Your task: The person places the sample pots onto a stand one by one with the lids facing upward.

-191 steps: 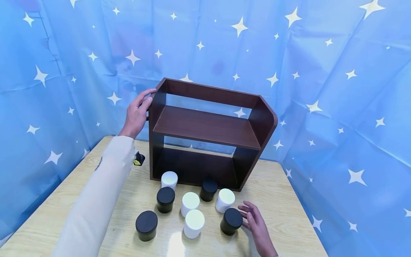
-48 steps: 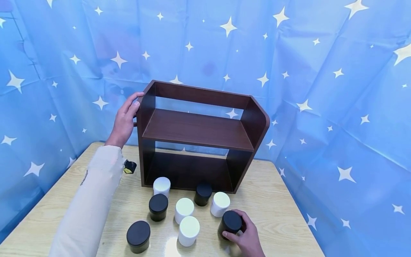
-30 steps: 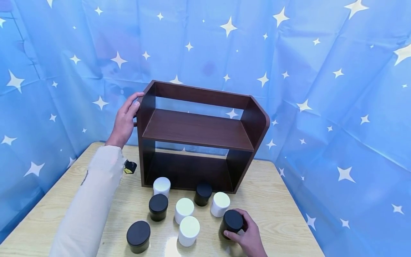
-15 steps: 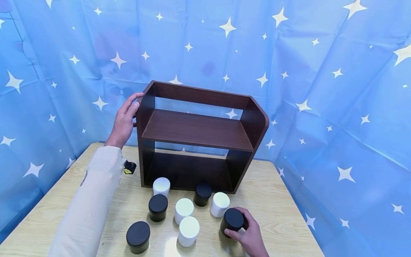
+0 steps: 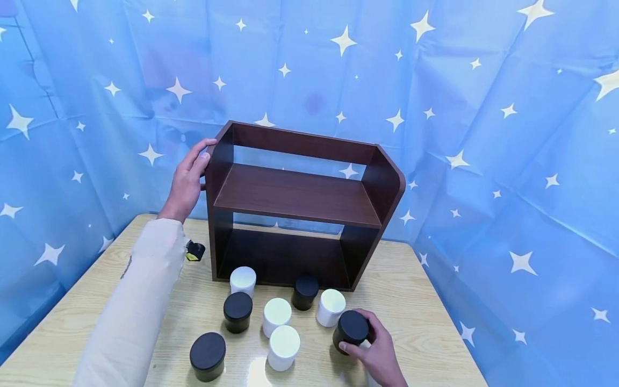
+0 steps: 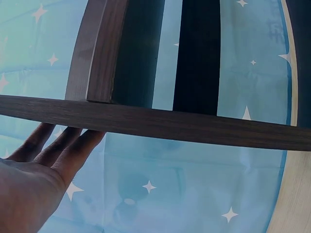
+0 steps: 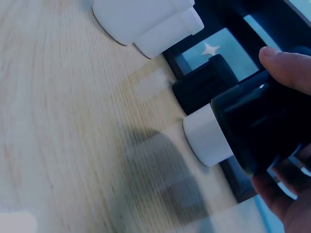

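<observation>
While the left hand (image 5: 185,181) rests extended fingers against the left side of a dark brown two-tier wooden shelf (image 5: 297,192), the right hand (image 5: 380,352) curls thumb and fingers around a black cylindrical lidded jar (image 5: 351,328), holding it just above the pale wood-grain table (image 5: 416,306). A white cylindrical jar (image 5: 331,308) stands near it, in front of the shelf.

Some curtained-off booth, type of room unclear: star-printed blue cloth (image 5: 290,48) around a pale wood-grain table (image 5: 411,301).

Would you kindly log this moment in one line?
left grip: touching brown wooden shelf | right grip: holding black cylindrical jar above pale wooden table
</observation>
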`<state>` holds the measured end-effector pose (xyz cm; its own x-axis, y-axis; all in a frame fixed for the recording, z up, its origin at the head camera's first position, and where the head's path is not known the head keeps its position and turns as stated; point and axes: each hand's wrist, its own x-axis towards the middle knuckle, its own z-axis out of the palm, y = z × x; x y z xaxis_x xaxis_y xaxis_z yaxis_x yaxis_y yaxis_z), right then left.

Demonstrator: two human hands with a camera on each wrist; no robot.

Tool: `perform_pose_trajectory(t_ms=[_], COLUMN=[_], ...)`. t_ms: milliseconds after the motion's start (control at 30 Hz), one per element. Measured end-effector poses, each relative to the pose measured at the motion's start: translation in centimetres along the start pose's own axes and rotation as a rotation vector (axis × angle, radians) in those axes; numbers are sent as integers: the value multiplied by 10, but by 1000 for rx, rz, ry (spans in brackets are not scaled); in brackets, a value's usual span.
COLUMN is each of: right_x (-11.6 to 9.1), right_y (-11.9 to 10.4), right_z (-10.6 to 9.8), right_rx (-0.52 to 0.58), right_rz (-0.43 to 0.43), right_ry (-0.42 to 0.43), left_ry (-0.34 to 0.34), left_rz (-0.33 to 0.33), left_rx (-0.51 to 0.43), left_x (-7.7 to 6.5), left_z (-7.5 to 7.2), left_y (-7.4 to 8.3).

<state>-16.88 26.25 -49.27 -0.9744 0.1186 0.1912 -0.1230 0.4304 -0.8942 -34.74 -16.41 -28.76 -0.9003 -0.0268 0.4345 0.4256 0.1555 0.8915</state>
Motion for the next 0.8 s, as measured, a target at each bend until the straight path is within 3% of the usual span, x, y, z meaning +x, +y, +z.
perform_pose_trajectory(t_ms=[400,800], right_x=[3,6], right_y=[-6,-10], right_z=[-3,-2], right_rx=[-15,-8], right_rz=[-15,-38], right_ry=[-13,10], left_ry=[-2,-8], left_rz=[3,-8], left_rx=[-9,-9], left_x=[1,-12], left_z=[-1,1], left_y=[-2,21])
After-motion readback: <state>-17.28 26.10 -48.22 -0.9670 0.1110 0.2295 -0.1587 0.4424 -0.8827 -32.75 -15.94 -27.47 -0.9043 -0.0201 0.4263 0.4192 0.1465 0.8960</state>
